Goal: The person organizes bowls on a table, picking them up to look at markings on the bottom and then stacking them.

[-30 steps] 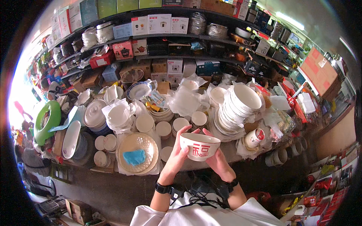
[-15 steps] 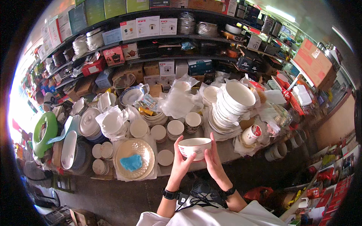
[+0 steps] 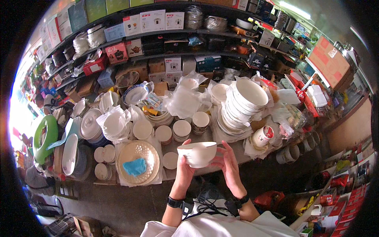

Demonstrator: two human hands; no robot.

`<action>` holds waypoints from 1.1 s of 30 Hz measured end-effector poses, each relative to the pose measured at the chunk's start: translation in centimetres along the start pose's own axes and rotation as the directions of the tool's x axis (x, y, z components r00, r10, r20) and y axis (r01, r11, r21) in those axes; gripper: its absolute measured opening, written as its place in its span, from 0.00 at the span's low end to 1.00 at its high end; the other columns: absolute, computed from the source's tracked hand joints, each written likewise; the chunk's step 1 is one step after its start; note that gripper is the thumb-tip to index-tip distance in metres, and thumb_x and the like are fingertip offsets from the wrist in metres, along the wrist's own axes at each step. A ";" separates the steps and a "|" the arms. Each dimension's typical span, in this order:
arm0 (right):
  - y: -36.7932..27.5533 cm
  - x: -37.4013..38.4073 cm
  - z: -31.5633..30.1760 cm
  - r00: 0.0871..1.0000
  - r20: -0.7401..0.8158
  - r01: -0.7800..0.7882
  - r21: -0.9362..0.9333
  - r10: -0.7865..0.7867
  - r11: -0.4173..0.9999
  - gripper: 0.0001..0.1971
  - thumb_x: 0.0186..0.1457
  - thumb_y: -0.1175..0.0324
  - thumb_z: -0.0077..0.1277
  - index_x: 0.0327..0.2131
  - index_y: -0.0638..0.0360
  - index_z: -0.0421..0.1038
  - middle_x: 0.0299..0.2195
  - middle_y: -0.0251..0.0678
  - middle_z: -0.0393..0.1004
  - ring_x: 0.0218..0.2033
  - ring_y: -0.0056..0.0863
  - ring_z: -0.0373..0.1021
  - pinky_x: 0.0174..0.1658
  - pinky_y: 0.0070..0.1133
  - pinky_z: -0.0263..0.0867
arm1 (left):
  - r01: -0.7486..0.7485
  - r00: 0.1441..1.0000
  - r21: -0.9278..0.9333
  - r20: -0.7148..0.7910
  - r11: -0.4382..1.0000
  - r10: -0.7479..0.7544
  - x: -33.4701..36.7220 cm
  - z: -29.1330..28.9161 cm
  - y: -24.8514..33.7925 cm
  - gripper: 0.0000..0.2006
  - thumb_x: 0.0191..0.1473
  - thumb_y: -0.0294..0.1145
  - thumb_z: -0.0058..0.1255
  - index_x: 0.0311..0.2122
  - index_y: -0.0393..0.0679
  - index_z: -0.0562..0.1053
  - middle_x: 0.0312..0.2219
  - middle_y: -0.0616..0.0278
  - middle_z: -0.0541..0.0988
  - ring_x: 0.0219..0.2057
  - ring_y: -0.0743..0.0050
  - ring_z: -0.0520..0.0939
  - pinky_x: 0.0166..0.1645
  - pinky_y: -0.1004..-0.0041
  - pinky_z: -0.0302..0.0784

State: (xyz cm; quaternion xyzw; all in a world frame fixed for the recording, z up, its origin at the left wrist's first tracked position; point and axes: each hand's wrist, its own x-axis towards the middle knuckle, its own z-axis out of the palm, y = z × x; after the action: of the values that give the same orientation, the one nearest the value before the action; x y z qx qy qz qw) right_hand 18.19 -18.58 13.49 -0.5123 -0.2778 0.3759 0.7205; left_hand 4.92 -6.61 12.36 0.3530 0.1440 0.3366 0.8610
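Observation:
I hold a white ceramic bowl (image 3: 197, 153) in front of me, above the front edge of a table. My left hand (image 3: 184, 169) grips its left side and rim. My right hand (image 3: 229, 164) cups its right side with the fingers spread along the wall. The bowl is roughly level and its plain white side faces me. Both wrists wear dark bands. Just beyond the bowl are small stacks of white cups (image 3: 182, 128) and a tall leaning stack of white bowls (image 3: 241, 104).
The table (image 3: 237, 148) is crowded with white plates, lidded dishes and wrapped crockery. A glass plate with a blue cloth (image 3: 136, 166) lies at the left front. A red-and-white cup (image 3: 262, 136) stands to the right. Shelves of boxes (image 3: 154, 21) fill the back.
The bowl has been turned in my hands: its red-marked side no longer faces me. My view has shifted slightly, and the hands sit a little higher over the table edge.

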 end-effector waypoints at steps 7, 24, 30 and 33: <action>-0.7 0.6 1.0 0.963 0.244 0.117 0.017 -0.118 0.993 0.44 0.60 0.48 0.52 0.69 0.51 0.38 0.64 0.39 0.55 0.62 0.30 0.57 0.62 0.32 0.59 | 0.133 0.985 -0.146 0.125 0.980 -0.115 -0.8 1.0 1.4 0.44 0.56 0.71 0.32 0.67 0.45 0.53 0.59 0.47 0.67 0.55 0.46 0.74 0.49 0.48 0.80; -1.3 0.2 0.7 0.955 0.290 0.044 0.055 -0.058 0.997 0.59 0.46 0.36 0.61 0.70 0.55 0.37 0.62 0.32 0.56 0.64 0.27 0.53 0.66 0.30 0.49 | 0.136 0.977 0.082 0.154 0.987 -0.148 -0.8 3.0 2.5 0.43 0.59 0.66 0.36 0.68 0.40 0.50 0.61 0.53 0.65 0.60 0.62 0.69 0.63 0.61 0.65; -1.4 -0.1 0.7 0.965 0.261 -0.027 0.173 -0.019 0.984 0.58 0.46 0.37 0.62 0.70 0.53 0.38 0.62 0.32 0.55 0.64 0.27 0.53 0.65 0.30 0.50 | 0.101 0.956 0.094 0.267 0.990 -0.123 -0.8 2.7 1.8 0.47 0.56 0.67 0.43 0.69 0.42 0.46 0.63 0.55 0.60 0.63 0.63 0.63 0.66 0.62 0.58; -1.6 -0.4 0.9 0.969 0.247 -0.054 0.227 -0.004 0.972 0.57 0.46 0.38 0.62 0.69 0.51 0.40 0.61 0.32 0.56 0.63 0.27 0.53 0.66 0.30 0.50 | 0.075 0.957 0.181 0.262 0.981 -0.122 -0.8 2.5 1.8 0.49 0.55 0.70 0.41 0.69 0.41 0.47 0.63 0.54 0.61 0.62 0.62 0.66 0.64 0.61 0.63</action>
State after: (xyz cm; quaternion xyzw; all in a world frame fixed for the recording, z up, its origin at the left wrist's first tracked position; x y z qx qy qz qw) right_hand 17.65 -18.77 15.31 -0.3779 -0.3123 0.4754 0.7305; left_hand 4.65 -7.49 15.40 0.4599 0.0699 0.2281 0.8553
